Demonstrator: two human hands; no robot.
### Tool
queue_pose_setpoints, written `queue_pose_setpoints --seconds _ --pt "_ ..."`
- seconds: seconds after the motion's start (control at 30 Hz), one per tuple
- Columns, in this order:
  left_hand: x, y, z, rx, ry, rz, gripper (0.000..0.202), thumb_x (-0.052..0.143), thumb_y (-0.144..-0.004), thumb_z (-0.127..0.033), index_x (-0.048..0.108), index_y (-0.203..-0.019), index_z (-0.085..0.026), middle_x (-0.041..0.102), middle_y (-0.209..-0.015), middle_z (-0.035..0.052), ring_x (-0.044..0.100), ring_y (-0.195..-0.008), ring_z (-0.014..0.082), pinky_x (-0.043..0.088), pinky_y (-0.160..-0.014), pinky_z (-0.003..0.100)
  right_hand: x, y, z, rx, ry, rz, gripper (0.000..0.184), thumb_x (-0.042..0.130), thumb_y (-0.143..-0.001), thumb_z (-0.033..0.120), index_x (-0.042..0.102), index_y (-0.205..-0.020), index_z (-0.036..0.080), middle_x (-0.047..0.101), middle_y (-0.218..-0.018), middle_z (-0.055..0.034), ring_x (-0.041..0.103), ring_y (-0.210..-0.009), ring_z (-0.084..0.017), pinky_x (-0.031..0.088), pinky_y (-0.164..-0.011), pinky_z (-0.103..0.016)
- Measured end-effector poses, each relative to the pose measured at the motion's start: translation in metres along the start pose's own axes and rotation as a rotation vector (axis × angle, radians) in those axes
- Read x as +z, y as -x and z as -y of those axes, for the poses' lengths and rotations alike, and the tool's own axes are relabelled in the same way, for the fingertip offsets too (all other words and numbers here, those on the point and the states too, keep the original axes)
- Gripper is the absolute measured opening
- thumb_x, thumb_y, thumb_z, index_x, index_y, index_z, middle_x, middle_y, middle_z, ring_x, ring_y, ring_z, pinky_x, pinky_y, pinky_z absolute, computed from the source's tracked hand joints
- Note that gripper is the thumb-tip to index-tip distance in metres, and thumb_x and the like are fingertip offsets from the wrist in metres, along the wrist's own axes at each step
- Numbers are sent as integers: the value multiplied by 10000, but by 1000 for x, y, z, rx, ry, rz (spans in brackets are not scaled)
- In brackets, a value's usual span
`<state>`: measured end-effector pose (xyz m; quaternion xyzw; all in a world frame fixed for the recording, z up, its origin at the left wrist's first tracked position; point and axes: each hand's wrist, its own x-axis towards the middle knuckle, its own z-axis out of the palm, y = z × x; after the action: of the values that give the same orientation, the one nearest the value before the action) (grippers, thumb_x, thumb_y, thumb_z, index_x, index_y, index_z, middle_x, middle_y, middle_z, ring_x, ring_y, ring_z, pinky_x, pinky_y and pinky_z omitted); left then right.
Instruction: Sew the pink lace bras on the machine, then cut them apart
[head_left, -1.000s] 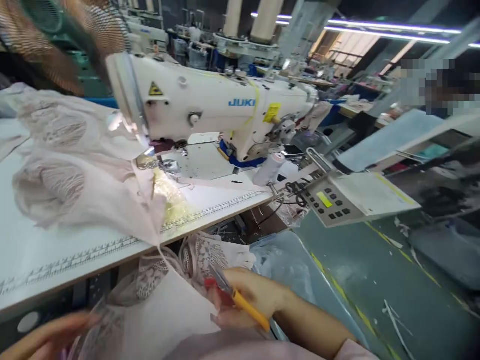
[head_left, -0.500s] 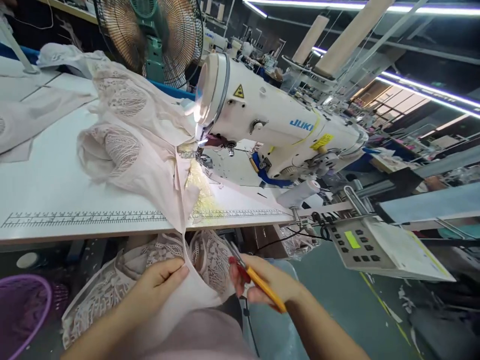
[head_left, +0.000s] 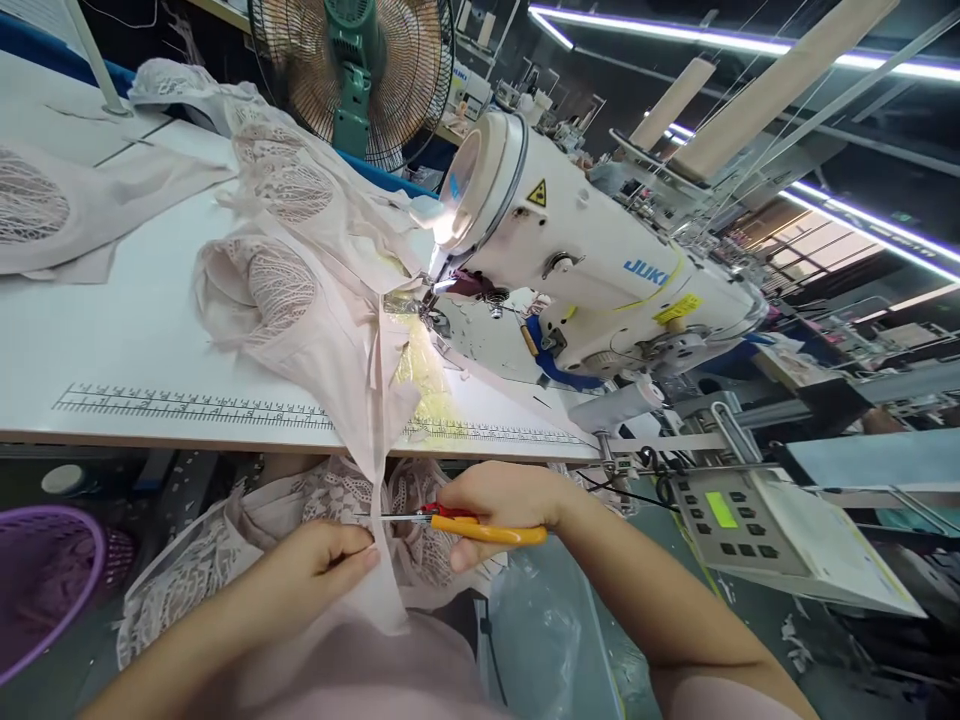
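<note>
My left hand (head_left: 330,556) pinches a strip of pale pink fabric (head_left: 384,560) that hangs from the table edge down to my lap. My right hand (head_left: 499,505) is closed round small orange-handled thread snips (head_left: 457,524), and their blades point left, touching the strip just above my left fingers. The strip runs up to a bunched pink lace garment (head_left: 292,270) lying on the white table (head_left: 112,350), under the needle of a white JUKI sewing machine (head_left: 592,265). More lace fabric (head_left: 300,510) hangs below the table edge.
A green-based fan (head_left: 352,70) stands behind the table. A purple basket (head_left: 41,580) sits at lower left. The machine's control panel (head_left: 731,525) juts out at right. Another pink piece (head_left: 67,215) lies at the far left of the table. A plastic bag (head_left: 540,640) hangs beside my lap.
My right hand has swung the snips from pointing up-left to level, with the blades against the strip. My left hand shifted slightly right along the strip. The view turned left.
</note>
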<state>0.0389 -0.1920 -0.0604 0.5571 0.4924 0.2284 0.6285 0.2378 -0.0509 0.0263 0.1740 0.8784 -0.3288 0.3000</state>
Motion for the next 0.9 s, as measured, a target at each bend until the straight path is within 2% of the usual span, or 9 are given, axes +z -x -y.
queue_pose_setpoints --seconds 0.13,0.27,0.4,0.47,0.57,0.63,0.77,0.83,0.9 --pt "-5 4 3 19 -13 2 405 378 -878 -516 368 -615 -209 325 -637 -36 337 -604 129 304 -560 257 -2 -1 0 2 -77 -68 521 631 -730 666 448 -615 192 360 -506 68 300 -463 -83 226 -454 -228" --pt "-7 10 1 68 -42 -11 396 373 -893 -483 373 -608 -209 358 -623 -35 372 -593 127 329 -552 251 14 -4 -9 -44 -292 -228 579 624 -692 721 423 -605 185 362 -539 64 313 -502 -79 250 -467 -217" --pt "-4 16 -5 231 -128 -180 307 400 -903 -406 510 -696 -208 496 -632 -24 473 -587 133 387 -553 240 51 -18 -7 -188 -702 -456 517 560 -779 682 484 -754 171 549 -737 -10 477 -664 -122 392 -589 -238" --pt "-2 16 -5 349 -185 -298 222 440 -903 -347 568 -772 -222 560 -656 -27 515 -575 124 408 -547 225 72 -30 -1 -263 -974 -452 494 590 -768 652 462 -749 175 571 -796 -27 500 -712 -128 412 -611 -238" --pt "-1 8 -4 494 -295 -413 133 493 -887 -284 599 -819 -242 632 -718 -24 574 -604 122 442 -570 215 99 -44 9 -316 -1232 -367 464 695 -696 574 464 -698 172 498 -689 21 441 -618 -95 366 -529 -207" --pt "-1 0 -5 534 -374 -402 131 500 -880 -263 605 -804 -239 647 -719 -16 599 -622 129 464 -587 217 112 -48 13 -325 -1289 -377 405 746 -673 469 472 -706 172 426 -628 57 383 -563 -75 326 -491 -193" --pt "2 -14 -8 593 -491 -318 139 496 -881 -211 604 -796 -235 630 -687 -20 613 -621 121 479 -572 196 129 -47 18 -308 -1293 -606 314 722 -682 290 433 -744 187 431 -673 62 393 -596 -74 333 -520 -183" --pt "6 -18 -7 644 -556 -382 87 518 -882 -226 593 -840 -235 642 -715 -21 624 -624 122 487 -565 195 131 -44 17 -228 -1225 -724 251 676 -690 224 432 -736 187 439 -674 57 407 -619 -82 339 -537 -183" --pt "9 -19 -4 664 -618 -532 59 559 -872 -273 576 -906 -228 672 -785 -7 647 -658 134 501 -580 205 130 -40 17 -182 -1169 -807 185 629 -713 203 444 -724 184 464 -680 47 430 -634 -89 353 -555 -188"
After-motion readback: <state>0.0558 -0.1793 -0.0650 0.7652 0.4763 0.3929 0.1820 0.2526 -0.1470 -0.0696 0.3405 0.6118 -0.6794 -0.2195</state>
